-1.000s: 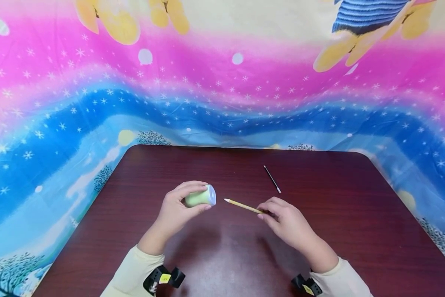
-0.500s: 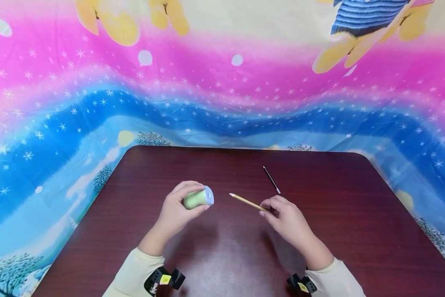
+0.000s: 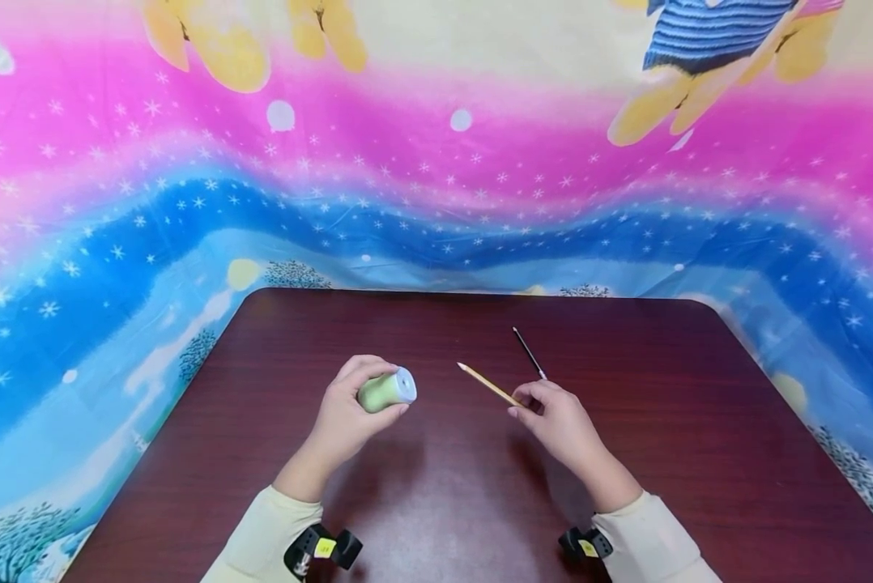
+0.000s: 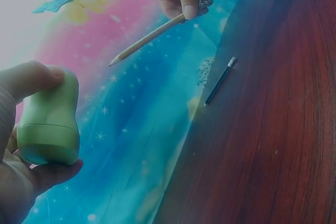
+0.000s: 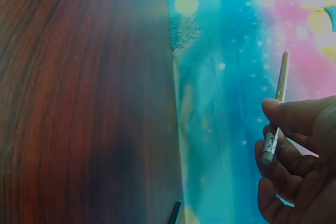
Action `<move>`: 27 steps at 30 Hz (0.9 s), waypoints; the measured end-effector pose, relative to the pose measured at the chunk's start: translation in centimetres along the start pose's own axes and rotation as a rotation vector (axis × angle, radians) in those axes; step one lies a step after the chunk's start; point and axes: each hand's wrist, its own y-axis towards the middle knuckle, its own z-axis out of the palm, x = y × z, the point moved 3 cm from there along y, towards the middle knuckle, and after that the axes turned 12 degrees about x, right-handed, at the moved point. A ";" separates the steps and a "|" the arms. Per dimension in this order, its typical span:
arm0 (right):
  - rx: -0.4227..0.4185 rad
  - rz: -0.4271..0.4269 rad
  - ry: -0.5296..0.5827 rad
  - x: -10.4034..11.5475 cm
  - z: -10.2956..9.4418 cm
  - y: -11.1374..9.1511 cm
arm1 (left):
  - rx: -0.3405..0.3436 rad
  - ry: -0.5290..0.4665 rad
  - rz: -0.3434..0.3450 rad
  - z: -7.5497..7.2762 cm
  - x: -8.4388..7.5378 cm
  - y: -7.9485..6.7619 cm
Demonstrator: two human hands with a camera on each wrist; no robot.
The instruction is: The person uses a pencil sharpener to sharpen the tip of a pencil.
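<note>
My left hand (image 3: 334,429) grips a light green pencil sharpener (image 3: 380,393), waisted in shape, its pale end with a small hole turned to the right. Thumb and fingers wrap its sides in the left wrist view, where the green base (image 4: 48,142) shows. Between thumb and fingertips my right hand (image 3: 571,425) pinches a yellow pencil (image 3: 489,384) near its eraser end (image 5: 268,156). The pencil's sharpened tip points up and left, a short gap away from the sharpener. Both are held above the table.
A dark pencil (image 3: 527,350) with a white end lies on the reddish-brown table (image 3: 451,518), just beyond my right hand. Behind the table hangs a patterned cloth (image 3: 407,178) in pink and blue. Each wrist carries a black camera (image 3: 325,549).
My right hand has drawn the pencil a little away from the sharpener, and its tip has tilted further upward. My left hand has shifted slightly left with the sharpener.
</note>
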 end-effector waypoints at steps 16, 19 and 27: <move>-0.017 0.182 0.075 -3.1 0.1 2.5 | -0.028 0.031 -0.011 0.0 0.9 0.3; -0.009 0.204 0.069 -3.4 0.1 3.0 | -0.022 0.001 -0.045 0.2 1.2 0.3; 0.026 0.264 0.015 -3.4 1.0 4.1 | -0.007 -0.011 -0.098 0.4 1.7 0.2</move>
